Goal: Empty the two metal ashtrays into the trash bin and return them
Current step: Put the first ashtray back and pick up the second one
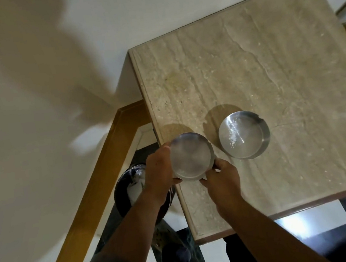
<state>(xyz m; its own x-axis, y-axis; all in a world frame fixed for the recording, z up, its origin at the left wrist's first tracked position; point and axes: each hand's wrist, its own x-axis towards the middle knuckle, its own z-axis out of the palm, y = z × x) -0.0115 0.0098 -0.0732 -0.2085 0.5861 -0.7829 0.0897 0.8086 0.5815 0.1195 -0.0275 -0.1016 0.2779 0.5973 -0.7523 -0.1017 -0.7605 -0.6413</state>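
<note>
Two round metal ashtrays are in view. The nearer ashtray (190, 156) is held over the left front edge of the marble table (270, 68); my left hand (159, 172) grips its left rim and my right hand (222, 177) grips its lower right rim. Its bowl looks mostly bare with a little pale residue near the bottom. The second ashtray (243, 134) rests on the table just to the right, with white ash specks inside. A dark trash bin (129, 190) with a shiny liner stands on the floor left of the table, partly hidden behind my left forearm.
A white wall fills the left and top, with a wooden baseboard (99, 185) running diagonally. The floor has black and white tiles (304, 234). My legs and a shoe show below the table edge.
</note>
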